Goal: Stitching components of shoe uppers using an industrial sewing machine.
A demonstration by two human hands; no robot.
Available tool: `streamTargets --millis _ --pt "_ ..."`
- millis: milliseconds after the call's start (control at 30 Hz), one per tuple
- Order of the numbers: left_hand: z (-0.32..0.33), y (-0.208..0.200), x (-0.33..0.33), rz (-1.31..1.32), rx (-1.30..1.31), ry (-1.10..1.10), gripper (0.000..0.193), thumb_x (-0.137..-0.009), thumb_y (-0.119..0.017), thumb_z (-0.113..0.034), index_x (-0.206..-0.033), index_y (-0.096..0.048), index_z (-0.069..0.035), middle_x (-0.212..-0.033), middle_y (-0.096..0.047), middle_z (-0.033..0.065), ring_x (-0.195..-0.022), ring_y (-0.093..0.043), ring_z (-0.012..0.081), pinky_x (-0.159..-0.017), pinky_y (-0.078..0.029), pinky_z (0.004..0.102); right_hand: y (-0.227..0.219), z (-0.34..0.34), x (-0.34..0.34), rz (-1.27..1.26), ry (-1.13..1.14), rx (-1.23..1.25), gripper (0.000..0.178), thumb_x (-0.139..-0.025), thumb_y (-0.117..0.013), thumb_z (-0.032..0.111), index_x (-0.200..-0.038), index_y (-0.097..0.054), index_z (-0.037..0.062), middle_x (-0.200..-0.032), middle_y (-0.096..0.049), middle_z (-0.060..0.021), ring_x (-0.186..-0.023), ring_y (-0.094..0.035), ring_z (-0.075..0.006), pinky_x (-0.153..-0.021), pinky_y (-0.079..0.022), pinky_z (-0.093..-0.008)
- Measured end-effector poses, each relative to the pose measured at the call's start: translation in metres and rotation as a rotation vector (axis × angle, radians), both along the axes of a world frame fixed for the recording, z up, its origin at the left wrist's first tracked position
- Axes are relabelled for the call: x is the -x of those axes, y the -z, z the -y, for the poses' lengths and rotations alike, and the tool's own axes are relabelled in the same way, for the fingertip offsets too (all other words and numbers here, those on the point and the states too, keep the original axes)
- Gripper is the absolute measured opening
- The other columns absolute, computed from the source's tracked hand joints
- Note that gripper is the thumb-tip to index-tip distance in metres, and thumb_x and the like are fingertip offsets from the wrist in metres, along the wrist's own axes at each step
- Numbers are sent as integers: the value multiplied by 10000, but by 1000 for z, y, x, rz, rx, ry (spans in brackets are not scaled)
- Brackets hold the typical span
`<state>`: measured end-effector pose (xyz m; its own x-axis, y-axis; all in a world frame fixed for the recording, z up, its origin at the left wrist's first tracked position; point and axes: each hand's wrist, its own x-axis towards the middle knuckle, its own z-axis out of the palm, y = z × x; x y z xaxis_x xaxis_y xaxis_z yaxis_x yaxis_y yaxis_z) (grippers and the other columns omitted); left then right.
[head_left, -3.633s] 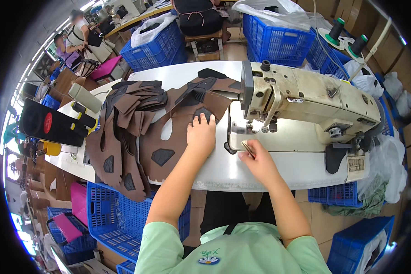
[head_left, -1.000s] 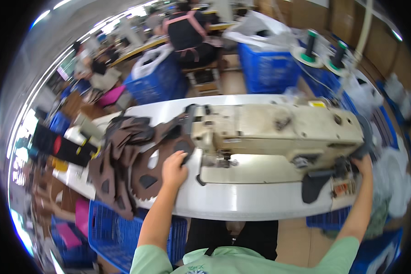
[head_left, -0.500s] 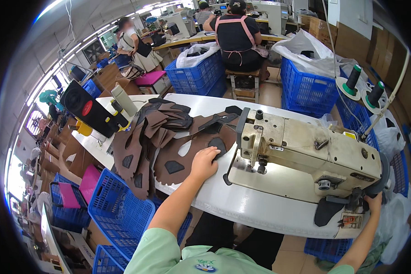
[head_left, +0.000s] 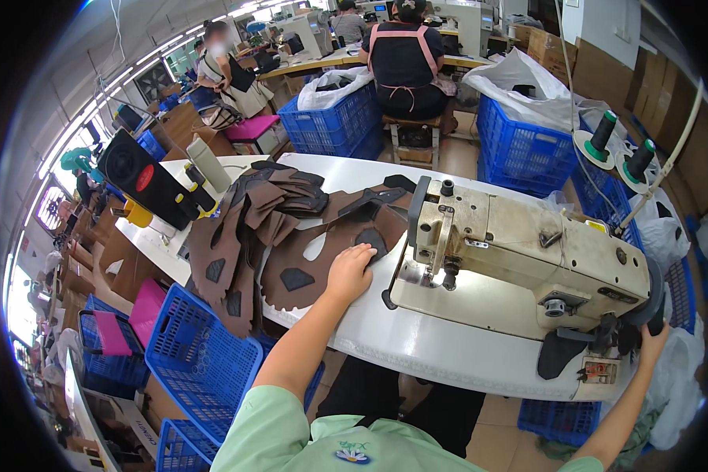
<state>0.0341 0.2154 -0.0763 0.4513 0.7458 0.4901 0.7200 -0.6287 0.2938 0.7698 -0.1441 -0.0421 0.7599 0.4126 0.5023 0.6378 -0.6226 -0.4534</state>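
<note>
My left hand (head_left: 351, 273) lies with fingers stretched out on the right edge of a brown cut material piece (head_left: 334, 263), beside a black patch (head_left: 370, 240) on it. More brown pieces (head_left: 220, 271) with black patches are heaped to its left, some hanging over the table's front edge. A cream sewing machine (head_left: 519, 252) stands to the right of this hand; nothing shows under its needle area. At the machine's right end, my right hand (head_left: 653, 342) grips the lower rim of the dark handwheel (head_left: 656, 287), its fingers partly hidden. A black flap-like piece (head_left: 558, 354) lies below the machine.
A black speaker-like box (head_left: 141, 177) and small bottles stand at the table's left end. Blue crates (head_left: 204, 354) sit at the lower left, others (head_left: 330, 122) beyond the table. Thread cones (head_left: 602, 134) rise at the right. A seated person (head_left: 405, 67) works ahead.
My right hand has shifted upward along the handwheel's rim. My left hand stays on the brown piece. The whole view has shifted slightly.
</note>
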Motion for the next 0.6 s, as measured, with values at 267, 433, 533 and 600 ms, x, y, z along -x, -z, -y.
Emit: streamTargets --millis 267,433,533,600 --pt "-7 -1 3 216 14 -90 314 -882 -571 -36 -1186 -637 5 -1200 -657 213 -1141 -608 384 -981 -485 429 -51 76 39 60 150 -180 653 -834 -758 514 -1213 -604 6 -1123 -659 -146 -1059 -626 -270 -961 -454 -366" --pt "-5 -70 20 805 272 -226 320 -958 -578 -89 -1249 -624 37 -1057 -713 139 -980 -644 165 -891 -478 288 -88 78 142 3 -64 -416 485 -926 -721 255 -1307 -548 10 -1239 -617 -130 -1123 -582 -222 -981 -451 -329" --pt "9 -102 35 1057 247 -56 293 -960 -582 -64 -1219 -639 61 -1042 -700 61 -948 -597 101 -865 -454 239 -114 21 288 -2 -278 -621 658 -915 -687 45 -1483 -359 -5 -1473 -457 -169 -1286 -507 -279 -1124 -359 -375" --pt "38 -126 34 1035 245 -52 292 -966 -576 -64 -1222 -637 63 -1038 -695 52 -941 -589 101 -865 -449 238 -122 -7 375 71 -383 -420 438 -896 -678 -8 -1321 -572 -15 -1378 -569 -171 -1228 -561 -267 -1094 -392 -379"
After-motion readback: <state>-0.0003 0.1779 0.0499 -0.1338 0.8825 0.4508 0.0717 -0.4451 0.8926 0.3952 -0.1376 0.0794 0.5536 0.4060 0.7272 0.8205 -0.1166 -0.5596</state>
